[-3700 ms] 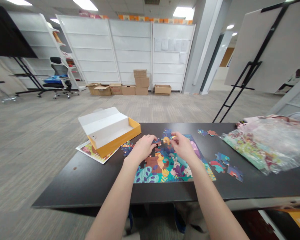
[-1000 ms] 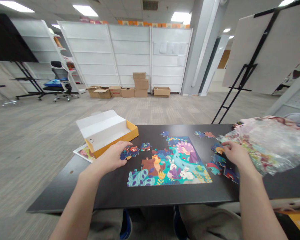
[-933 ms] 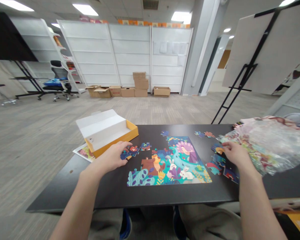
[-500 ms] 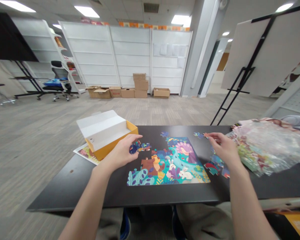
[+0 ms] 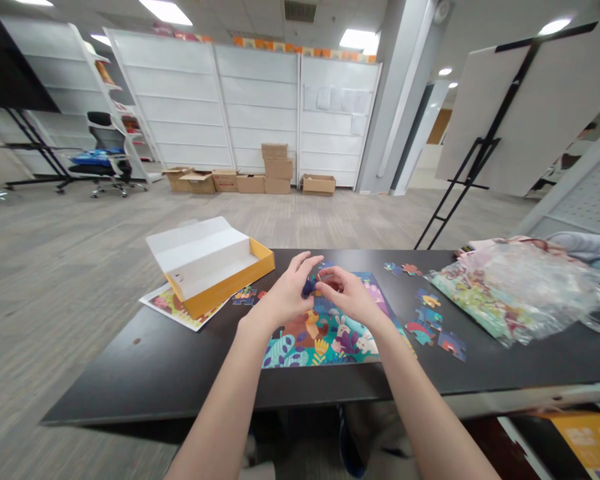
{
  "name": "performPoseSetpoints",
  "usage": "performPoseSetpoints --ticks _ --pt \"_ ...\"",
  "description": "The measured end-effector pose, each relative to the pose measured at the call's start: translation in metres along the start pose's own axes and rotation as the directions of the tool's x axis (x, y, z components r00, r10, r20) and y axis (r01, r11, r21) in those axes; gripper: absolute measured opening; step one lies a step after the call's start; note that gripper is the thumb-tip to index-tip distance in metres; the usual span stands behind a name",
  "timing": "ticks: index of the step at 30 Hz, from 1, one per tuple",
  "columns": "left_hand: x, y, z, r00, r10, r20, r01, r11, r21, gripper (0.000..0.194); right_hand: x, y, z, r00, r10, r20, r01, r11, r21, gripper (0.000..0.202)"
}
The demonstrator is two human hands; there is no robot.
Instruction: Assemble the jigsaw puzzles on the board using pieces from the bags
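Observation:
My left hand (image 5: 289, 293) is over the upper left part of a partly assembled jigsaw puzzle (image 5: 330, 350). A dark blue puzzle piece (image 5: 309, 287) shows between its thumb and fingers. My right hand (image 5: 353, 295) meets it from the right, its thumb and fingertips pinched at the piece's edge. The fingers hide much of the piece and the puzzle beneath, which pictures rabbits and a brown animal. Left of my left hand lie some loose puzzle pieces (image 5: 244, 295), partly hidden.
A yellow box (image 5: 230, 283) with its white lid raised stands on a picture sheet (image 5: 197, 325) at the left. More loose pieces (image 5: 421, 334) lie right of the puzzle, and a reddish piece (image 5: 411, 269) lies farther back. Clear plastic bags (image 5: 525, 293) cover the table's right end.
My left hand has moved right from the loose pieces to above the puzzle. My right hand has left the reddish piece, which stays on the table, and come left to meet it.

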State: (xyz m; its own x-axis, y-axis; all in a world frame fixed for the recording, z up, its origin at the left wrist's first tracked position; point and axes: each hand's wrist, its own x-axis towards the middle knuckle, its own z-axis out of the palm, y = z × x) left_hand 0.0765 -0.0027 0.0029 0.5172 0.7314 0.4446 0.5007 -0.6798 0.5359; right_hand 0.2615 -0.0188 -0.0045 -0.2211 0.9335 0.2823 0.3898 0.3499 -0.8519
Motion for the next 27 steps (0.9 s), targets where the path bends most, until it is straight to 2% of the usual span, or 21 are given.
performPoseSetpoints --ticks 3,6,11,15,22,27 --pt "0.004 0.003 0.006 0.999 0.024 0.021 -0.024 1.000 0.007 0.078 0.006 0.008 0.001 1.000 0.002 0.014 -0.002 1.000 -0.008 0.033" --pt "0.000 -0.006 0.004 1.000 -0.008 0.028 0.007 0.999 0.031 0.078 0.010 0.018 -0.001 1.000 0.017 -0.011 -0.017 0.998 -0.053 0.025" --pt "-0.012 -0.031 -0.008 0.990 -0.110 0.085 0.090 0.972 0.217 0.048 0.010 0.030 -0.007 0.995 0.094 -0.040 -0.098 0.990 -0.099 0.019" --pt "-0.017 -0.042 -0.013 0.969 -0.214 0.124 0.169 0.938 0.303 0.040 0.015 0.032 -0.008 0.993 0.113 -0.022 -0.115 0.985 -0.132 0.021" --pt "-0.014 -0.041 -0.013 0.970 -0.231 0.070 0.213 0.955 0.207 0.029 0.048 0.030 0.000 0.986 0.142 0.092 -0.143 0.990 0.003 0.011" --pt "-0.011 -0.042 -0.010 0.957 -0.284 0.064 0.271 0.950 0.157 0.031 0.059 0.037 0.002 0.971 0.160 0.176 -0.155 0.987 -0.043 0.016"
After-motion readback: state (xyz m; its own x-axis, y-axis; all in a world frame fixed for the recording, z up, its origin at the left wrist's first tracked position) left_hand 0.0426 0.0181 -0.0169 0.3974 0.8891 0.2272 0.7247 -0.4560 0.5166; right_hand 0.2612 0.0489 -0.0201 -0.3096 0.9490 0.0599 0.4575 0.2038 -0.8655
